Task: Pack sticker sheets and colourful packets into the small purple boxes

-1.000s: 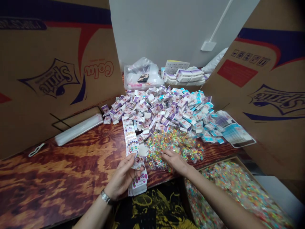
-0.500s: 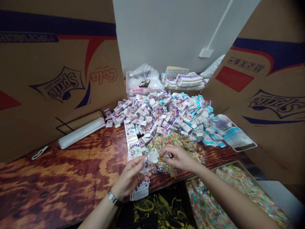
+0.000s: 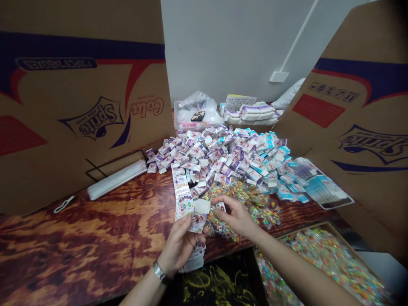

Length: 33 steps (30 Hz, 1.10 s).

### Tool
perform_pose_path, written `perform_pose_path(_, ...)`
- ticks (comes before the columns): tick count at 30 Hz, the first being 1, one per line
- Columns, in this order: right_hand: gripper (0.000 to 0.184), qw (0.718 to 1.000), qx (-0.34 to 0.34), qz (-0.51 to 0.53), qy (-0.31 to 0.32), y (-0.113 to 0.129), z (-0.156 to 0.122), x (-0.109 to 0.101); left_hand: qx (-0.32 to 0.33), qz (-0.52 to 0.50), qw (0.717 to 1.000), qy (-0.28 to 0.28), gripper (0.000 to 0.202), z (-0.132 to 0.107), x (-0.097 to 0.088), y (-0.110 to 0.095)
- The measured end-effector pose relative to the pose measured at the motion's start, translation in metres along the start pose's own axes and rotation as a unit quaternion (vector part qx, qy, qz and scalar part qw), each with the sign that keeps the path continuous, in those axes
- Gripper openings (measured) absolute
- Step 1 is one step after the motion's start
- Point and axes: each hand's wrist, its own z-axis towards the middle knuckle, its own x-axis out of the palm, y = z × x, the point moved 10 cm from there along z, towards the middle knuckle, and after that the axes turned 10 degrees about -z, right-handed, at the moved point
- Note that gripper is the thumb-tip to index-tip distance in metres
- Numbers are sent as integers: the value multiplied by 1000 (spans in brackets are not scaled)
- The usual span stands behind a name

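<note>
My left hand point(image 3: 178, 243), with a watch on the wrist, grips a small printed box point(image 3: 199, 221) whose white flap stands up. Close beside it on the right, my right hand point(image 3: 238, 217) pinches a small white printed card point(image 3: 221, 206) between thumb and fingers. A strip of nail-sticker sheets point(image 3: 184, 193) runs down the table behind my left hand, and more sheets point(image 3: 194, 262) show below that hand at the table edge. Under and beyond my right hand lie colourful small clear packets point(image 3: 251, 197). Behind them is a large heap of small purple and blue boxes point(image 3: 219, 153).
Tall cartons flank the table, one on the left point(image 3: 79, 85) and one on the right point(image 3: 360, 106). A clear plastic roll point(image 3: 117, 179) lies by the left carton. At lower right is an open box of colourful packets point(image 3: 321, 246). A plastic tub point(image 3: 197, 112) stands by the wall.
The box in my left hand has turned so its printed face shows. My right hand has come away from its flap slightly, and the card it pinches is plainer to see. The view has shifted a little.
</note>
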Motion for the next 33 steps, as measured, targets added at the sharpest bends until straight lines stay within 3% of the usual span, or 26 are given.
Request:
perform_pose_path(7, 12, 999, -16, -17, 24, 13, 4, -4, -3, 36, 999, -3, 25, -1, 0, -9)
perform_pose_path(10, 24, 999, 15, 27, -18, 9, 4, -20, 9, 22, 999, -30, 23, -1, -10, -11)
perform_pose_path(13, 20, 995, 32, 61, -66, 10, 1, -30, 1, 15, 999, -35, 23, -1, -13, -7)
perform_pose_path(18, 11, 993, -62, 5, -100, 41, -3, -27, -7, 16, 1000, -22, 25, -2, -6, 0)
perform_pose_path(24, 9, 994, -101, -34, 4, 54, 3, -12, 1, 49, 999, -12, 27, -3, -6, -2)
perform_pose_path(27, 4, 982, -149, -102, 57, 68, 3, -7, 10, 84, 996, -6, 25, -2, -8, -5)
perform_pose_path(29, 7, 971, -182, -136, 70, 78, 0, -6, 13, 94, 996, -2, 22, -1, -8, -5)
perform_pose_path(33, 22, 973, -180, -122, 76, 85, -3, -7, 11, 77, 997, -2, 20, -1, -10, -5)
